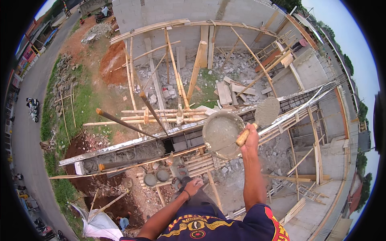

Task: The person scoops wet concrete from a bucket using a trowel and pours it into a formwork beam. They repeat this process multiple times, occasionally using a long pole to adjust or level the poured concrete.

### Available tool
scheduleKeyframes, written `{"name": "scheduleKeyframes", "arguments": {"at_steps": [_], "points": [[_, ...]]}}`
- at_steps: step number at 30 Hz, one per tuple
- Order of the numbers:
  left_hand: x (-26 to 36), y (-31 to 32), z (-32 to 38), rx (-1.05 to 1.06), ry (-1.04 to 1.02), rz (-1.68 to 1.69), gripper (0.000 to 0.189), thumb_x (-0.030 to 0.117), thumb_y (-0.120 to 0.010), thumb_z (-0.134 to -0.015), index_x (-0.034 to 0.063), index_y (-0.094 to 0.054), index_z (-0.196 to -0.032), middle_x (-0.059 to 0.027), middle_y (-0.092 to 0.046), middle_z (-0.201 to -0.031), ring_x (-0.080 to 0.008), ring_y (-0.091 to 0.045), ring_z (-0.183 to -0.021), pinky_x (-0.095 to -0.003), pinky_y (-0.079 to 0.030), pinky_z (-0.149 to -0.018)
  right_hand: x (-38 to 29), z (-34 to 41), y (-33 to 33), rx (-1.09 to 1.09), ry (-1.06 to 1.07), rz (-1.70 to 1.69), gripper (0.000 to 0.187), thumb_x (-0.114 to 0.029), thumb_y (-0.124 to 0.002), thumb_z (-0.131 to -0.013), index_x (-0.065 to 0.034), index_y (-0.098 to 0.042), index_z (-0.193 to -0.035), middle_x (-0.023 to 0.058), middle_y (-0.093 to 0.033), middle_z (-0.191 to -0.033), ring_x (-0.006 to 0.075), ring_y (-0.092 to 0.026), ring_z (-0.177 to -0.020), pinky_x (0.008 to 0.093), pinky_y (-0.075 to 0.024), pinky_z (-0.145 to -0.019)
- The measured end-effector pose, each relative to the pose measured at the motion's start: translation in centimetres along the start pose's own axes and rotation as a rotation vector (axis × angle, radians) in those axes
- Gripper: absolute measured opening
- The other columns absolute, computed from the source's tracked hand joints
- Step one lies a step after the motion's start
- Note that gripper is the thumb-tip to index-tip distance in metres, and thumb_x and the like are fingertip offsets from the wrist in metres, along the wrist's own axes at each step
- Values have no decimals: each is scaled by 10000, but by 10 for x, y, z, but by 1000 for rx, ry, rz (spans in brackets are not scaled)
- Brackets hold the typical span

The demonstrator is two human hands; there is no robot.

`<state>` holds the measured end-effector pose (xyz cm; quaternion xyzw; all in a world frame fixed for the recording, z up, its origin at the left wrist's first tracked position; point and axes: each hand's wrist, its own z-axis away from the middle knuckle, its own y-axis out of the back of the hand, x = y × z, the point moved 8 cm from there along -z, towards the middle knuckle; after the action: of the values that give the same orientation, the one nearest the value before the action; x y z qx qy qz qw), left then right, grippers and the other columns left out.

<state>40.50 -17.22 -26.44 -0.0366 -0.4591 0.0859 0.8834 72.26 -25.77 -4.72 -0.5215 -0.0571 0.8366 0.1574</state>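
Note:
My right hand grips the wooden handle of a trowel, whose broad blade is coated in wet grey mortar. Under that hand is a round bucket of wet mortar, set over the narrow beam formwork. The hand overlaps the bucket's right rim; whether it touches the rim is hidden. My left hand rests by my knee, fingers loosely apart and nothing visible in it. Wet concrete fills the formwork's left part, while reinforcing bars show along the right part.
Bamboo poles form a platform under my sandalled feet. Two small mortar buckets stand left of them. Upright pipes rise from the formwork. A block wall stands beyond rubble. Another person is below left, near a pit.

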Motion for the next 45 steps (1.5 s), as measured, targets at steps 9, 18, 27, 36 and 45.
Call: {"name": "scheduleKeyframes", "arguments": {"at_steps": [9, 18, 27, 36, 45], "points": [[16, -75, -3, 213, 160, 993, 301, 228, -485, -969, 126, -338, -1211, -82, -412, -1298, -256, -445, -1215, -421, -338, -1021, 74, 84, 0, 219, -146, -226, 122, -163, -585, -796, -96, -491, -833, 13, -468, -799, 160, -491, -701, 322, -434, -608], [0, -53, 1, 507, 240, 1219, 526, 353, -395, -996, 99, -155, -1389, -164, -304, -1432, -406, -460, -1211, -508, -402, -995, 175, 97, -1, 225, -257, -75, 270, -177, -609, -789, 45, -556, -933, 85, -534, -861, 201, -567, -759, 342, -480, -677], [19, -8, -39, 474, 246, 1382, 622, 527, -303, -975, 37, -347, -1355, -165, -464, -1330, -327, -488, -1205, -463, -405, -1007, 201, 86, -11, -30, -327, 78, 133, -114, -594, -813, -20, -536, -887, 71, -567, -791, 151, -579, -700, 293, -474, -626], [21, 10, -73, 633, 335, 1348, 576, 440, -512, -930, 59, -370, -1338, -177, -507, -1269, -346, -524, -1152, -498, -451, -955, 206, 72, 15, -271, -508, 399, 155, -68, -590, -822, 47, -572, -925, 130, -636, -852, 196, -641, -739, 293, -532, -693], [-26, 12, -131, 620, 409, 1495, 417, 207, -486, -943, -40, -365, -1256, -261, -540, -1143, -441, -621, -938, -568, -546, -780, 129, 38, -10, -764, 137, 2004, 294, -298, -560, -881, -14, -623, -836, 128, -652, -683, 261, -671, -689, 369, -523, -612]]}}
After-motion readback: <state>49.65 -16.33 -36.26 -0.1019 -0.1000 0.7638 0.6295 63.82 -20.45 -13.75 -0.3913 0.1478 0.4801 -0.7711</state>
